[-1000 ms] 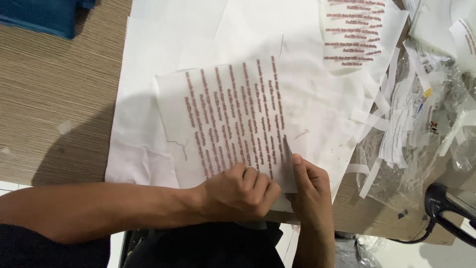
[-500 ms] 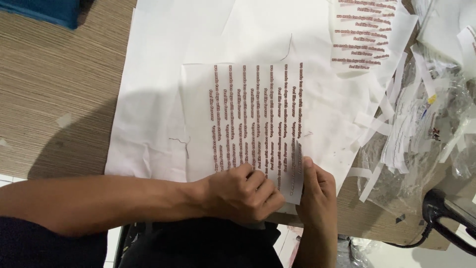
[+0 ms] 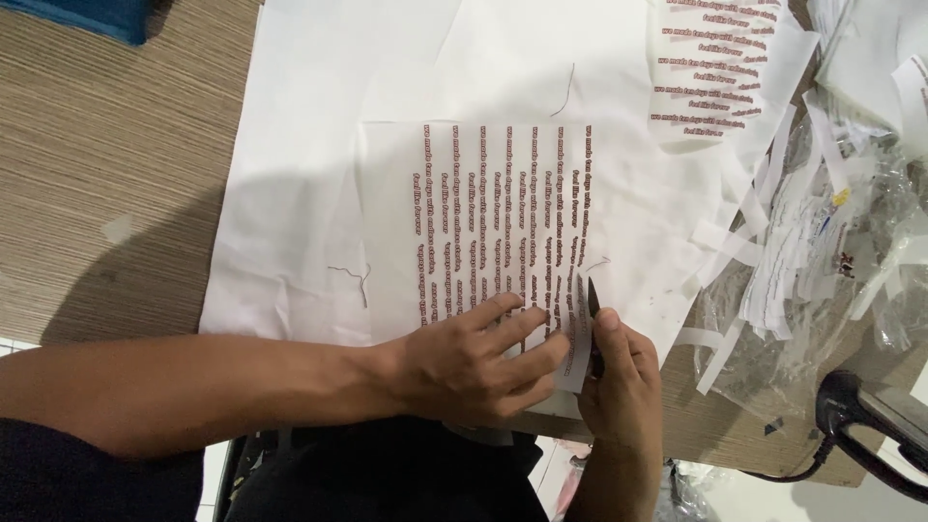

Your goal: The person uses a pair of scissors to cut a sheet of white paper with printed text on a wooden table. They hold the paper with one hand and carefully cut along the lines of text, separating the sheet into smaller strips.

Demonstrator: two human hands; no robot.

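Printed sheet [image 3: 483, 213] on white cloth [image 3: 309, 193]

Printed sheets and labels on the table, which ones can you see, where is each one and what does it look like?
Printed sheet: centre, under both hands; translucent rectangle, columns of dark red text.
Second printed sheet: top right; same red text, partly cut.
Paper strips: right side; narrow white offcuts on clear plastic bags.

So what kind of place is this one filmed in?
Probably a small craft or garment-printing workbench: a printed transfer sheet lies on white cloth, cut paper strips pile at one side, and the right hand holds a blade.
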